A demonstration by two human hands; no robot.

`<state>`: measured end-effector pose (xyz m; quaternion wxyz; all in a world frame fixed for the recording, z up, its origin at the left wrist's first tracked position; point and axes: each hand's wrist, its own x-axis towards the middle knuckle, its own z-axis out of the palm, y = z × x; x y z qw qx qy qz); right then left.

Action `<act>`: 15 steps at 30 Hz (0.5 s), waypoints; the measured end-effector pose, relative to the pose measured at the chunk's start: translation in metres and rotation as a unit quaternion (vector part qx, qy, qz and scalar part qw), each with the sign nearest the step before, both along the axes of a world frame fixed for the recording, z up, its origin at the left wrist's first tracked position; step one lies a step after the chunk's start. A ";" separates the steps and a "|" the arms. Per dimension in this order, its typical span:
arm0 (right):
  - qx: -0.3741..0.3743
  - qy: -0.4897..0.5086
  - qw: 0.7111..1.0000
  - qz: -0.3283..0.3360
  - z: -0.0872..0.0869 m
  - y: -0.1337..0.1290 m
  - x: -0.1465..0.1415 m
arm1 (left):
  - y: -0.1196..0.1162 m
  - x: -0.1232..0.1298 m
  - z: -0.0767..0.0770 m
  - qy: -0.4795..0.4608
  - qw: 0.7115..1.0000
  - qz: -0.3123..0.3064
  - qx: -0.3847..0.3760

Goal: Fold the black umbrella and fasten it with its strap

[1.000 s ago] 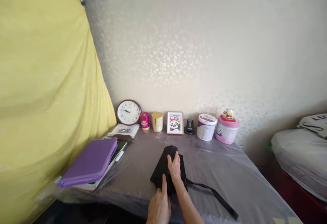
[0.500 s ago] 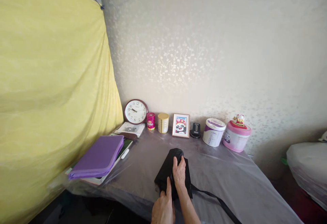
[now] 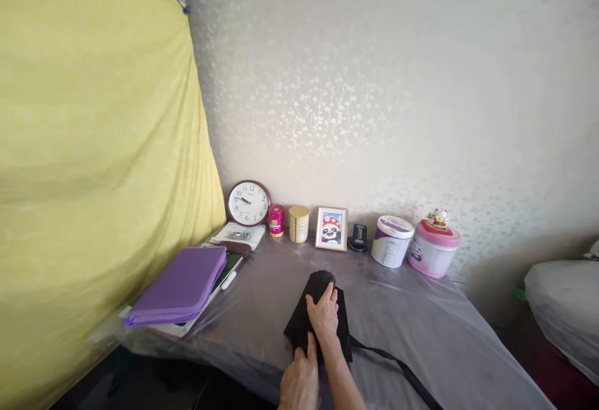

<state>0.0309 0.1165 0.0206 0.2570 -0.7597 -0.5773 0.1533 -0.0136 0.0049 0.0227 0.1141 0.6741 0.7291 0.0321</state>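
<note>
A black fabric bundle, its exact kind not clear, lies on the covered table with a rounded top end and flat flaps at its sides. A long black strap trails from it toward the lower right. My right hand rests palm down on the upper part of the bundle, fingers apart. At the near end, my left hand grips the edge, index finger stretched forward along the fabric; its other fingertips are partly hidden. The wrists are close together.
Purple zip folder and white marker lie at left. Along the wall stand a clock, pink tin, yellow tin, panda picture frame, black device, purple-white tub and pink tub.
My right hand has turned and slid slightly left over the bundle, with its thumb spread out to the left. My left hand stays at the near end, shifted only a little.
</note>
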 end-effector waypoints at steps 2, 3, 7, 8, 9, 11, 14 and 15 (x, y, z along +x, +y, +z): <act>-0.007 -0.005 1.000 -0.001 0.002 -0.001 -0.001 | 0.000 -0.001 0.004 -0.003 0.999 -0.006 -0.034; -0.007 -0.005 1.000 -0.002 0.002 -0.001 0.000 | -0.001 -0.001 0.007 -0.004 0.999 -0.006 -0.038; 0.009 0.019 1.000 0.001 -0.003 -0.001 0.002 | -0.005 0.000 0.019 -0.022 0.999 -0.013 -0.047; 0.015 0.033 0.999 0.002 -0.005 -0.002 0.003 | -0.007 0.000 0.022 -0.028 0.998 -0.015 -0.056; 0.023 0.047 0.999 0.004 -0.007 -0.003 0.003 | -0.009 0.001 0.024 -0.034 0.997 -0.016 -0.068; 0.043 0.075 0.996 0.006 -0.013 -0.006 0.005 | -0.013 0.002 0.028 -0.047 0.994 -0.014 -0.095; 0.072 0.106 0.992 0.005 -0.022 -0.012 0.006 | -0.019 0.000 0.023 -0.077 0.990 -0.015 -0.114; 0.076 0.111 0.991 0.005 -0.024 -0.013 0.007 | -0.021 -0.002 0.018 -0.098 0.989 -0.020 -0.110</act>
